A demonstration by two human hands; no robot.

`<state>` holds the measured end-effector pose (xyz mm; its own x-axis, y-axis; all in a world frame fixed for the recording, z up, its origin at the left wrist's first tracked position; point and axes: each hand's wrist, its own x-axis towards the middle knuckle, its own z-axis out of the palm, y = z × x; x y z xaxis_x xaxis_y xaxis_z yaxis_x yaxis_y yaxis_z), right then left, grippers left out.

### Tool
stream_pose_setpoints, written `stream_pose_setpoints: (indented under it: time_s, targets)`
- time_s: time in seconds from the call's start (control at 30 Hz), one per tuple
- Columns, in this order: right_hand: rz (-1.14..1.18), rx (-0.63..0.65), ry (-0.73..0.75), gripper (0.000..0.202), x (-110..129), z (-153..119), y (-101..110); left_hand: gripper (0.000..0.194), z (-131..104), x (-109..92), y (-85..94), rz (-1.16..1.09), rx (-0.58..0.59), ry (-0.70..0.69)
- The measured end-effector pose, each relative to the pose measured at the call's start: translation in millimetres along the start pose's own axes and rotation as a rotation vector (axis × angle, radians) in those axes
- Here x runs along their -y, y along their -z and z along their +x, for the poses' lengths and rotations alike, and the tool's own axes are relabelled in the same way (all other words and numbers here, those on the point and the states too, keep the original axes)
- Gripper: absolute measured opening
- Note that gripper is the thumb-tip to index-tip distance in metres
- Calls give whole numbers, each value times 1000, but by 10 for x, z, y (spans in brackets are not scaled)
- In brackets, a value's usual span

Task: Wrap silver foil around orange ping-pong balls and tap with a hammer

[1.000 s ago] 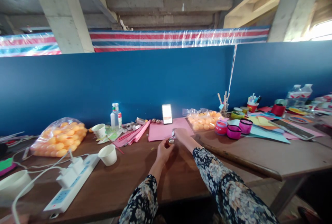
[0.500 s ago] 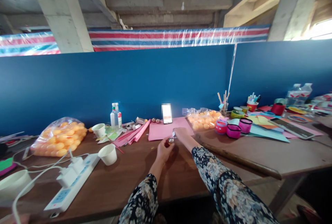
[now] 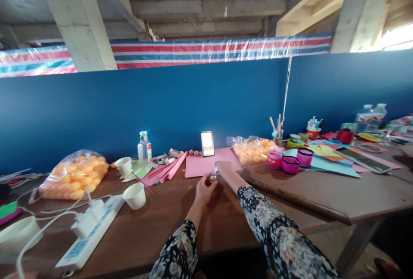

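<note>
Silver ball (image 3: 213, 177): pinched in your left grip (image 3: 204, 189), in front of the pink sheet (image 3: 197, 166); whether it also rests on the bench (image 3: 174, 223), you cannot tell from this view.
Right grip (image 3: 223, 171): bent over just beside the ball, with a small pale piece (image 3: 216, 169) showing at its near side; you cannot tell whether it is closed on that piece, since the back of your hand hides it.
Pink sheet: flat behind the ball, part of its near edge covered by your right grip.
Bright screen (image 3: 207, 144): upright at the sheet's far edge, straight ahead of you, before the blue partition (image 3: 193, 98).
Shiny balls (image 3: 196, 153): grouped just left of the screen.
Pink strips (image 3: 167, 170): heaped left of the sheet, apart from your left grip.
Bag on the right (image 3: 253, 152): clear plastic full of orange balls, beside the sheet's right edge, beyond your right wrist.
Wooden strip (image 3: 300, 199): running off to the right from near your right forearm.
Magenta bands (image 3: 291, 163): beyond that strip, right of the bag.
Paper cup (image 3: 134, 196): to your left, beside the far end of the white power strip (image 3: 90, 236), whose plugs and cables crowd that side.
Bag on the left (image 3: 75, 178): more orange balls, behind the power strip.
</note>
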<state>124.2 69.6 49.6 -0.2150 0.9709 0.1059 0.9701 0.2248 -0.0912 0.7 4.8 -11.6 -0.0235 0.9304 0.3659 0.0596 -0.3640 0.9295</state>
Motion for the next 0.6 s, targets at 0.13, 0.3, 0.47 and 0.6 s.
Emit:
stream_pose_setpoints:
  time_s: [0.13,0.3,0.47,0.6]
  targets:
    - [1,-40,6,19,0,9,-35,39,3,9,8,17,-1,-5]
    - [3,-43,-4,23,-9,-1,-54,39,10,35,2,32,-5,-28]
    - [18,-26,-9,21,-8,-44,-14,40,13,34,2,29,7,-9]
    - [41,-32,-19,25,-9,-88,14,39,13,28,13,43,7,-13]
